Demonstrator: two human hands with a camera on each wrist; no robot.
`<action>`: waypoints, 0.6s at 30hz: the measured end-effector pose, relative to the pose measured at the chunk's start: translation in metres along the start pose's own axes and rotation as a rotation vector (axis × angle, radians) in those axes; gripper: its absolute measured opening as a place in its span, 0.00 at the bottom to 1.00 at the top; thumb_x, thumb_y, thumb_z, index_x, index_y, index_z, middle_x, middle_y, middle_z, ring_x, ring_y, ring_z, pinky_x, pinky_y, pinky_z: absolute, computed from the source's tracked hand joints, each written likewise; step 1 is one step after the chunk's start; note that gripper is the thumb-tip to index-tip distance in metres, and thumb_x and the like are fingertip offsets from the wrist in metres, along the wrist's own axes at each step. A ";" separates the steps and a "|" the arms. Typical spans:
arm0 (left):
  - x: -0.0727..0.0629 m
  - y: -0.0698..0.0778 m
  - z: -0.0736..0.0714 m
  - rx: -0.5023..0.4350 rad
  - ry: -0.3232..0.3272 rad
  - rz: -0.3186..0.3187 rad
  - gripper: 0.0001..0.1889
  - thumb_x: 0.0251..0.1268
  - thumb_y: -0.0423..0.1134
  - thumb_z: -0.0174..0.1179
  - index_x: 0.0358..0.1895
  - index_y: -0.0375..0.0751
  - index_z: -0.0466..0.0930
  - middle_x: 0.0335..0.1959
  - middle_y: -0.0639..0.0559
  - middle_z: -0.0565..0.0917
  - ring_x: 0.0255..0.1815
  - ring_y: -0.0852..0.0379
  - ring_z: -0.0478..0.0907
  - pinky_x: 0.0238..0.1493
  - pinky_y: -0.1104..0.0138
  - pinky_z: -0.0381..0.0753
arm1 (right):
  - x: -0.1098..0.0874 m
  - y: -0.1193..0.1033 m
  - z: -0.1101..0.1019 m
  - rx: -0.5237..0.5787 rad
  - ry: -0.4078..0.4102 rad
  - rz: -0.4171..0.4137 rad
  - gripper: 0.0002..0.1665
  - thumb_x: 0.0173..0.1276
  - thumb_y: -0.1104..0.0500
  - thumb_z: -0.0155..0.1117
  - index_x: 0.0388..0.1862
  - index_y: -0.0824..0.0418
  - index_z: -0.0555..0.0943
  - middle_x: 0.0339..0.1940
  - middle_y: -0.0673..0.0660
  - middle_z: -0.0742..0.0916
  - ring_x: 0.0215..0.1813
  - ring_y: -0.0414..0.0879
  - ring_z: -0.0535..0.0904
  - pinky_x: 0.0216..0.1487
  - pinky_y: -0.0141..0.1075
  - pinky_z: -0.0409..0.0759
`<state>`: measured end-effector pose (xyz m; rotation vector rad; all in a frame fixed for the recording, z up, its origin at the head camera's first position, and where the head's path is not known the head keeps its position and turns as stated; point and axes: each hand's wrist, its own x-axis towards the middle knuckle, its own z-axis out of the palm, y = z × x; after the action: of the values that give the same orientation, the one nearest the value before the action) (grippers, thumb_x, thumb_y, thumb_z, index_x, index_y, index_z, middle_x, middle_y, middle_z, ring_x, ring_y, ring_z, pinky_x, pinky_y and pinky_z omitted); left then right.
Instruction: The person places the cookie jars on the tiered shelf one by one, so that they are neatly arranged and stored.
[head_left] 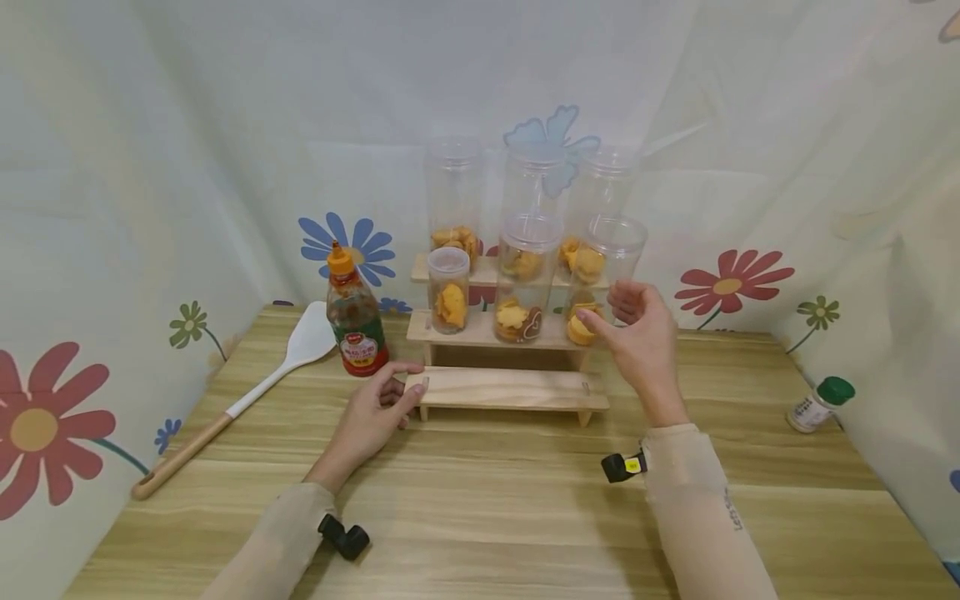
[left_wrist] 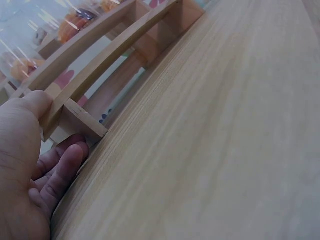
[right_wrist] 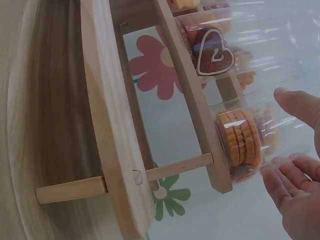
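Observation:
A three-step wooden display stand (head_left: 510,389) stands on the table. My left hand (head_left: 377,406) holds the left end of its lowest step, which bears nothing; in the left wrist view one digit lies over the board's edge and the other fingers bend beside the leg. My right hand (head_left: 643,337) is at the right-hand jar of cookies (head_left: 615,250) on the middle step, thumb and fingers spread to either side of it. In the right wrist view, stacked round cookies (right_wrist: 239,139) show inside that jar. Whether the fingertips touch the plastic is hard to tell.
Beside it on the middle step are a shorter jar (head_left: 448,287) and a tall jar (head_left: 525,287). Several tall clear jars (head_left: 453,196) stand on the top step. Left are a sauce bottle (head_left: 357,321) and a white spatula (head_left: 288,354); far right, a green-capped shaker (head_left: 820,406).

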<state>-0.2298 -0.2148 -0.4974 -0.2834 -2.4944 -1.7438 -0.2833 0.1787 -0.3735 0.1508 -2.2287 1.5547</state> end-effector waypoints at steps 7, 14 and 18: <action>0.000 0.000 0.000 -0.003 0.001 0.009 0.18 0.85 0.51 0.67 0.69 0.54 0.83 0.37 0.40 0.88 0.33 0.47 0.86 0.33 0.62 0.89 | -0.003 0.003 0.001 -0.010 -0.024 0.030 0.45 0.67 0.52 0.88 0.74 0.69 0.75 0.68 0.64 0.86 0.72 0.58 0.83 0.77 0.50 0.79; 0.000 -0.001 0.000 0.008 -0.001 0.002 0.18 0.85 0.52 0.67 0.69 0.55 0.83 0.37 0.40 0.88 0.33 0.46 0.87 0.34 0.62 0.90 | -0.011 0.012 0.004 -0.044 -0.047 0.040 0.49 0.69 0.52 0.87 0.79 0.69 0.73 0.72 0.67 0.84 0.73 0.61 0.82 0.77 0.53 0.79; 0.000 -0.001 0.001 0.009 -0.003 0.002 0.18 0.85 0.53 0.66 0.69 0.56 0.83 0.38 0.40 0.88 0.33 0.46 0.87 0.34 0.61 0.90 | -0.015 0.017 0.001 -0.101 -0.072 0.020 0.54 0.69 0.54 0.87 0.84 0.69 0.67 0.75 0.69 0.81 0.75 0.64 0.80 0.78 0.56 0.77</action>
<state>-0.2303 -0.2146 -0.4988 -0.2879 -2.5021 -1.7324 -0.2751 0.1818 -0.3947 0.1576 -2.3665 1.4643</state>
